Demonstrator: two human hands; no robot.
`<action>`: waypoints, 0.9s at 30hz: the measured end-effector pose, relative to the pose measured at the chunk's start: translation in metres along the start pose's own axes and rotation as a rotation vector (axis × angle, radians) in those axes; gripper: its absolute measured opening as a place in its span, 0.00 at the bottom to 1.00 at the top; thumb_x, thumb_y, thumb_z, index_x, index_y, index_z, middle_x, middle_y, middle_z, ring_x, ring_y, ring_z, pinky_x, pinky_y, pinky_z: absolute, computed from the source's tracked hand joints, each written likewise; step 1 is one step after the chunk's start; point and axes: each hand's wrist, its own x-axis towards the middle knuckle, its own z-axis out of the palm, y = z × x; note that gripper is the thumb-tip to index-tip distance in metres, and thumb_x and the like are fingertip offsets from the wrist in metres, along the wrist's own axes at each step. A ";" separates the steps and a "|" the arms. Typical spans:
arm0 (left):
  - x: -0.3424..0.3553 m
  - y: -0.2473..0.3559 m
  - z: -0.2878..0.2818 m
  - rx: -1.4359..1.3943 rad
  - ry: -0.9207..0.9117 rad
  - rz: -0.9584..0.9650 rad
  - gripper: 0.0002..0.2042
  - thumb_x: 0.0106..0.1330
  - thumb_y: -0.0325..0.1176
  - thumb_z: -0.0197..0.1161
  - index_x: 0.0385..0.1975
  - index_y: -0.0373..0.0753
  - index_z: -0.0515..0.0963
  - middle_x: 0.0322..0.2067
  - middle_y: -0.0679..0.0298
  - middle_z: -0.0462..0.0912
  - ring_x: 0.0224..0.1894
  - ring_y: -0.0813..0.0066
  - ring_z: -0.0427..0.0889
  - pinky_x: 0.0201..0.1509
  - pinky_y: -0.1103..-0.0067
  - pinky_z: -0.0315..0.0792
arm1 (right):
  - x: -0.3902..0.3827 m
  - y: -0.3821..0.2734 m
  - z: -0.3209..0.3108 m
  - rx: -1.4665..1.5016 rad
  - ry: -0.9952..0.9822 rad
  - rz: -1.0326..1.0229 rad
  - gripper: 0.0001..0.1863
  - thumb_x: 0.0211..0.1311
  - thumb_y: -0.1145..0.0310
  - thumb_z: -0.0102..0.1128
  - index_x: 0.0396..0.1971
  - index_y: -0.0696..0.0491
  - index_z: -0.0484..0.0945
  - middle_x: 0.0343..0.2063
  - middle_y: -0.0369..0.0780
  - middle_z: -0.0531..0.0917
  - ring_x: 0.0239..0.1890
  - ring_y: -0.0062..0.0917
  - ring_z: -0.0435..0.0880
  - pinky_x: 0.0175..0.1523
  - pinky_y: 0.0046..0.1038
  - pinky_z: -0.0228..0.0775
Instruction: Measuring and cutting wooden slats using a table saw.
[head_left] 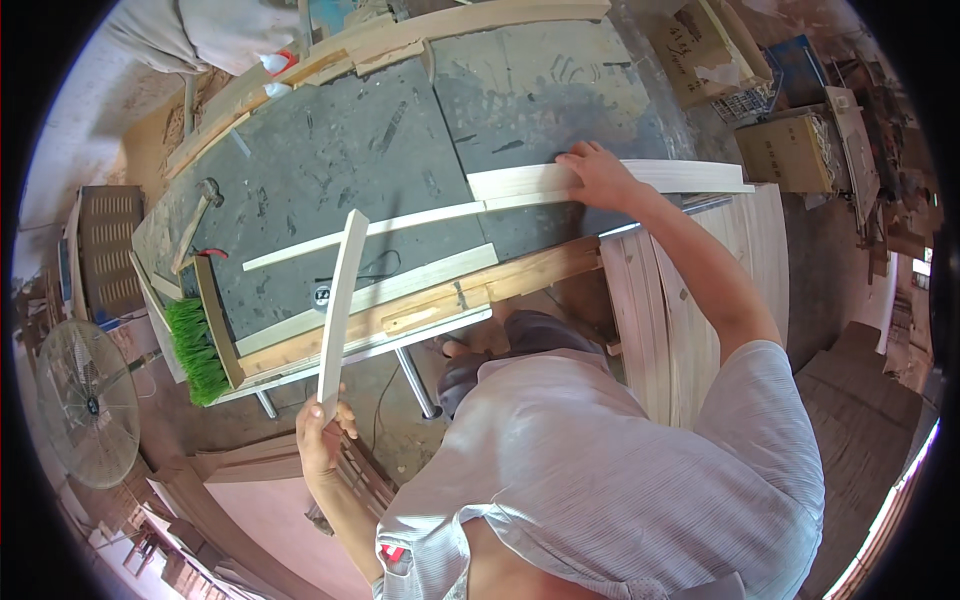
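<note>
My left hand is closed around the lower end of a pale wooden strip, which rises tilted over the near edge of the workbench. On the bench's right half, my right hand curls its fingers over a wider pale board; its fingertips rest at the board's far edge. A long thin wooden strip lies along this board's near side and runs out to the left. Nearer to me, another pale strip lies along the bench's front.
A hammer and a green-bristled brush are at the bench's left end. Beyond it stands a fan. Stacked boards sit at the right, with cardboard boxes farther off. Wooden rails edge the bench's far side.
</note>
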 end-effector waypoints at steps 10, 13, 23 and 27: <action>0.007 -0.011 0.043 0.027 -0.090 -0.077 0.30 0.73 0.50 0.67 0.57 0.23 0.78 0.29 0.59 0.85 0.24 0.72 0.82 0.27 0.77 0.79 | 0.008 0.020 -0.012 0.005 -0.037 -0.058 0.15 0.54 0.73 0.66 0.43 0.52 0.78 0.46 0.44 0.84 0.50 0.47 0.84 0.55 0.47 0.78; 0.013 -0.013 0.051 0.037 -0.089 -0.080 0.28 0.73 0.47 0.68 0.57 0.25 0.79 0.29 0.59 0.85 0.24 0.72 0.82 0.27 0.77 0.79 | -0.005 0.031 -0.022 -0.146 0.131 -0.200 0.13 0.57 0.79 0.61 0.43 0.51 0.77 0.40 0.44 0.83 0.49 0.44 0.85 0.50 0.44 0.80; 0.031 0.001 0.087 0.134 -0.224 -0.158 0.31 0.74 0.51 0.64 0.59 0.23 0.77 0.29 0.59 0.84 0.24 0.71 0.82 0.27 0.75 0.79 | -0.024 0.090 -0.034 -0.304 0.443 -0.177 0.13 0.60 0.72 0.59 0.46 0.50 0.78 0.43 0.41 0.85 0.47 0.40 0.85 0.51 0.43 0.77; 0.042 0.008 0.103 0.205 -0.241 -0.159 0.33 0.74 0.54 0.63 0.60 0.24 0.76 0.30 0.61 0.82 0.27 0.72 0.81 0.29 0.76 0.78 | -0.082 0.101 -0.089 -0.333 0.438 0.023 0.21 0.66 0.71 0.55 0.59 0.50 0.78 0.48 0.40 0.85 0.51 0.36 0.85 0.53 0.39 0.73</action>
